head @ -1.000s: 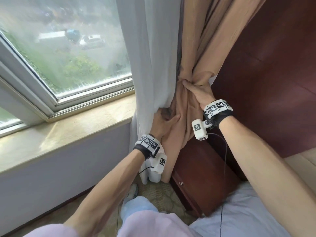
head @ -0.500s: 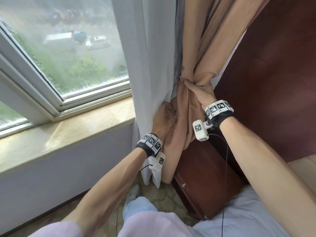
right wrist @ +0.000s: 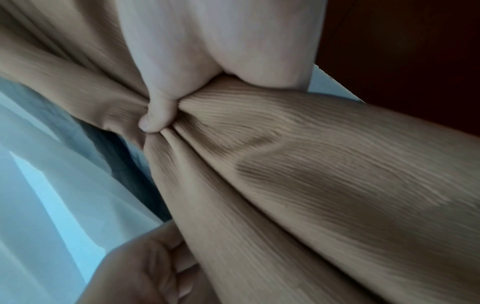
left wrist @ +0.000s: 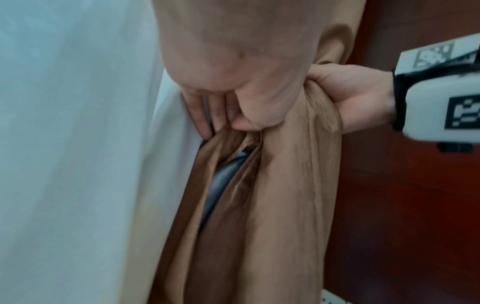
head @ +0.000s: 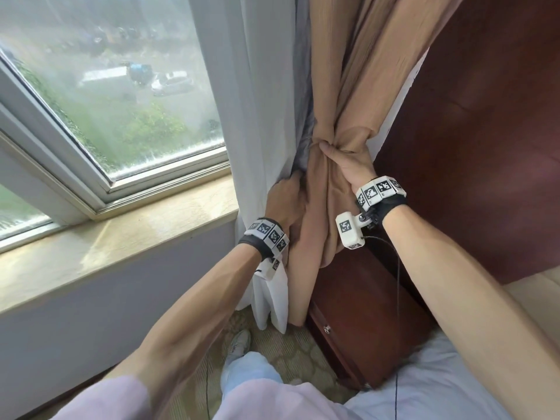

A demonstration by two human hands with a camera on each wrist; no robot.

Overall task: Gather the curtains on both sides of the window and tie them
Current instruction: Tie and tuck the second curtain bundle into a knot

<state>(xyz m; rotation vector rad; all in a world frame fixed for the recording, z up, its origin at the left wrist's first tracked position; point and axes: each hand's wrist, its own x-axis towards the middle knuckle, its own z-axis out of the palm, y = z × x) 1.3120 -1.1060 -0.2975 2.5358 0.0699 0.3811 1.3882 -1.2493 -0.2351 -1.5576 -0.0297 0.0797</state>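
Both my arms reach forward, bare to the wrist. My right hand (head: 348,165) is clenched, thumb pressed in. My left hand (head: 283,201) sits just below, fingers curled inward.

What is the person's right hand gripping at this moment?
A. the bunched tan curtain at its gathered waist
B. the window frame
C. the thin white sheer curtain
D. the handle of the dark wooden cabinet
A: the right hand has its fingers curled round the bunched tan curtain where the folds pinch together, while the white sheer curtain hangs to its left.
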